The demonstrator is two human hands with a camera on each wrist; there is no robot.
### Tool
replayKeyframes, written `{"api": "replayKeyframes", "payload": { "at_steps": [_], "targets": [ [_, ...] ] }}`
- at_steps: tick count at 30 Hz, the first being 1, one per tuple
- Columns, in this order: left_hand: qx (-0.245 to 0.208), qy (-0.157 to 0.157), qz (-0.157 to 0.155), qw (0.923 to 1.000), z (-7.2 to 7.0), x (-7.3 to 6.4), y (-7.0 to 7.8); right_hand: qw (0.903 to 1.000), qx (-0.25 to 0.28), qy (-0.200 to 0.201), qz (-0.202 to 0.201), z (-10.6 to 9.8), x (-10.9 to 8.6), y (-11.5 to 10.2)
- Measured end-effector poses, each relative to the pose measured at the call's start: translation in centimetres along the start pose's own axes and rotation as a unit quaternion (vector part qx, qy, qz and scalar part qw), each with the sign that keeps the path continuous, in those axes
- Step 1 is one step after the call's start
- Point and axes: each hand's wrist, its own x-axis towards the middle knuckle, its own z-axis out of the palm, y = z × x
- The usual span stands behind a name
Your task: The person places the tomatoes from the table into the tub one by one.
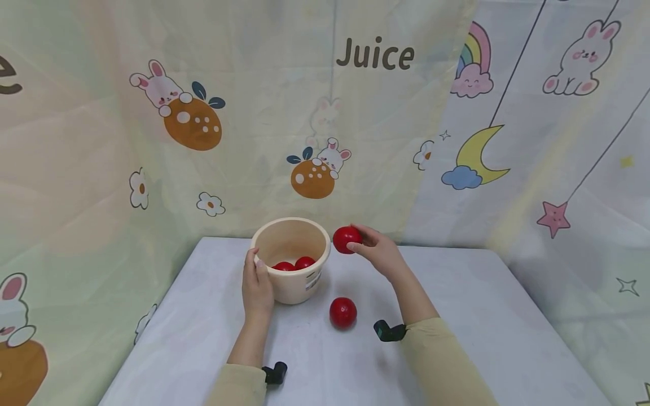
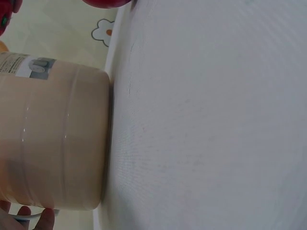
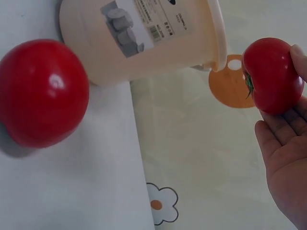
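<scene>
A cream plastic bucket stands at the back of the table, with two red tomatoes visible inside it. My left hand holds the bucket's left side, its fingertips up at the rim; in the left wrist view only the fingers show against the wall. To the right of the rim and about level with it, my right hand pinches a tomato between thumb and fingers, its green stem facing the bucket. Another tomato lies on the table in front of the bucket, to its right.
The white-covered table reaches back to a printed cloth hanging behind and at both sides. A printed label is on the bucket's wall. Black wrist devices sit at both sleeve cuffs.
</scene>
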Motion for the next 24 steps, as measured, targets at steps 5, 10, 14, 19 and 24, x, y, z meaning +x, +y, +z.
{"api": "replayKeyframes", "payload": {
  "at_steps": [5, 10, 14, 19, 24],
  "targets": [
    [-0.005, 0.001, -0.001, 1.0, 0.0, 0.0, 0.0, 0.9999, 0.01, -0.005, -0.011, 0.9, 0.5, -0.9],
    [-0.006, 0.002, 0.001, 1.0, 0.0, 0.0, -0.1, 0.9993, 0.004, -0.016, -0.033, 1.7, 0.8, -1.5],
    [-0.007, 0.002, 0.005, 1.0, -0.1, 0.0, -0.1, 0.999, 0.002, -0.024, -0.038, 2.4, 0.9, -2.1],
    [-0.005, 0.001, 0.004, 1.0, 0.0, 0.0, -0.1, 0.9987, -0.003, -0.032, -0.039, 3.2, 1.2, -2.9],
    [-0.005, -0.001, 0.003, 1.0, -0.1, 0.0, -0.1, 0.9983, -0.006, -0.042, -0.04, 4.0, 1.7, -3.6]
  ]
}}
